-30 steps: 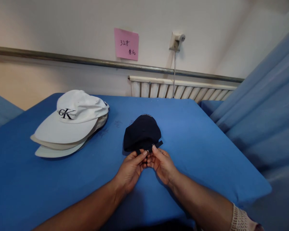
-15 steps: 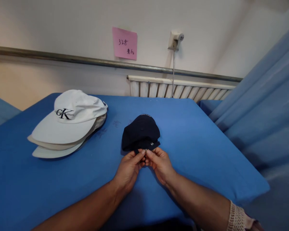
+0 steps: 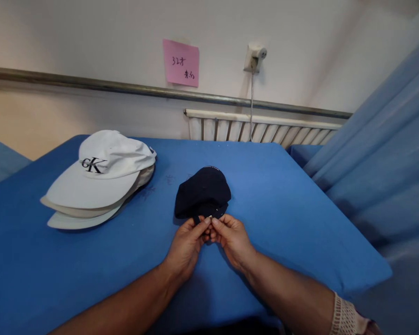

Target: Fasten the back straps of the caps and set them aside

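A dark navy cap (image 3: 204,188) lies on the blue-covered table (image 3: 286,223), its back strap turned toward me. My left hand (image 3: 188,242) pinches the left part of that strap between thumb and fingers. From the other side, my right hand (image 3: 233,239) pinches the strap's right part, and the two thumbs nearly meet. Something small and pale, perhaps the buckle, shows between the thumb tips; its details are hidden by the fingers. To the left rests a stack of caps, topped by a white cap (image 3: 103,170) with black lettering.
Behind the table, a white radiator (image 3: 261,128) and a metal rail (image 3: 125,87) run along the wall. A pink note (image 3: 180,63) is stuck above the rail. A cord hangs from a plug in a wall socket (image 3: 253,59). Blue curtain (image 3: 380,153) hangs at the right.
The navy cap has shifted slightly left and its strap has turned a little, so the small white mark on it shows less. Both hands keep their pinch in nearly the same place.
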The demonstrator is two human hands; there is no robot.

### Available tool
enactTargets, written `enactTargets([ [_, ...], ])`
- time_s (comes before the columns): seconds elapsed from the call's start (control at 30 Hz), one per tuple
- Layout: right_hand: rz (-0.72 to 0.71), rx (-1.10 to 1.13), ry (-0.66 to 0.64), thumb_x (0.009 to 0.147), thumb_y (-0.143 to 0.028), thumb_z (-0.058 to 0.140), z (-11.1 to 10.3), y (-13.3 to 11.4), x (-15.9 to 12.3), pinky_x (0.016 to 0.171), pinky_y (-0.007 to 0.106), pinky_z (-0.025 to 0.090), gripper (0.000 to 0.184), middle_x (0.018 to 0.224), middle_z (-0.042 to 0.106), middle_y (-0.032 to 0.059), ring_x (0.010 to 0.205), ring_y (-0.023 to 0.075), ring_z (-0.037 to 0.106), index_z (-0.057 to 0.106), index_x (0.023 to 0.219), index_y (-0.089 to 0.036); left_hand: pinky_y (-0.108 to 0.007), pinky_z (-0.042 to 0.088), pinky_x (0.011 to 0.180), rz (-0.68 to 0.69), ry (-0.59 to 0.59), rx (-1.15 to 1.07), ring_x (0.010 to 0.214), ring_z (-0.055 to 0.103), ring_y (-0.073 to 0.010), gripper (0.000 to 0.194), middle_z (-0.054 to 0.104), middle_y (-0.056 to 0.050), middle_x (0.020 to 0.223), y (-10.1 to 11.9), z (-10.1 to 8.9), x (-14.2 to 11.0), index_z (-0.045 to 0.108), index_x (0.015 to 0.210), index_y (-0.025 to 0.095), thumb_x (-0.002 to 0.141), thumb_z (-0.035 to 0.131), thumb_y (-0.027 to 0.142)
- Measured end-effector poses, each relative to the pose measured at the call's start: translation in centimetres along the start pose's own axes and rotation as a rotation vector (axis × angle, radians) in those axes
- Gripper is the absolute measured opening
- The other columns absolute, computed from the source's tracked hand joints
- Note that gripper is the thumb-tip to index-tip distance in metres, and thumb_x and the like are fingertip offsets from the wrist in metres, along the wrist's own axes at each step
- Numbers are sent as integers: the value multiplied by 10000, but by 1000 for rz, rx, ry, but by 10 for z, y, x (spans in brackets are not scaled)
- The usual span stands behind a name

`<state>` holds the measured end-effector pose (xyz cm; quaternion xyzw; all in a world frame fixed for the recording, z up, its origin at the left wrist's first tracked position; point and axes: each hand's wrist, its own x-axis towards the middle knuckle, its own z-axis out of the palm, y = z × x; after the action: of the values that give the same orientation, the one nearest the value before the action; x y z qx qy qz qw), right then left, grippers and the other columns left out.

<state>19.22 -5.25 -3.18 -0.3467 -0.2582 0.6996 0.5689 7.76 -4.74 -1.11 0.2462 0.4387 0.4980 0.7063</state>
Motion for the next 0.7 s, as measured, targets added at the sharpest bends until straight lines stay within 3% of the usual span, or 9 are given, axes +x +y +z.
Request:
enactTargets([
  [0.17, 74, 57, 35, 688, -351, 823, -2, -7, -1, 546, 224, 473, 269, 729, 676, 12, 556, 87, 568, 660, 781, -158, -201, 489, 658, 62, 81, -41, 734, 618, -110, 236, 655, 9, 772, 15, -4, 4, 666, 752, 157, 629, 846, 247],
  [0.4, 70, 83, 110, 694, -350, 805, -12, -12, 6, 548, 217, 457, 319, 870, 693, 40, 592, 83, 570, 641, 900, -168, -197, 509, 591, -33, 18, -124, 662, 621, -102, 161, 640, 11, 727, 24, -11, 10, 656, 785, 146, 695, 788, 120],
  [0.57, -271, -375, 191, 747, -275, 704, -18, -2, 16, 573, 248, 457, 187, 764, 618, -10, 610, 111, 550, 591, 884, -215, -207, 530, 555, -28, -12, -171, 618, 623, -107, 62, 639, -8, 683, 38, -17, 19, 649, 780, 136, 787, 701, 102],
  [0.63, -457, -657, 143, 773, -217, 637, -15, -1, 21, 679, 293, 496, 197, 878, 629, 19, 761, 151, 596, 595, 965, -235, -204, 535, 555, -18, -35, -172, 617, 626, -104, 42, 646, -13, 691, 44, -21, 24, 653, 800, 135, 802, 687, 111],
  [0.7, -633, -942, 60, 774, -167, 605, -9, -4, 29, 837, 349, 499, 350, 1111, 602, 61, 1007, 198, 582, 577, 1114, -250, -197, 532, 555, -5, -48, -149, 611, 622, -96, 55, 648, -11, 698, 48, -25, 29, 651, 812, 134, 790, 699, 119],
])
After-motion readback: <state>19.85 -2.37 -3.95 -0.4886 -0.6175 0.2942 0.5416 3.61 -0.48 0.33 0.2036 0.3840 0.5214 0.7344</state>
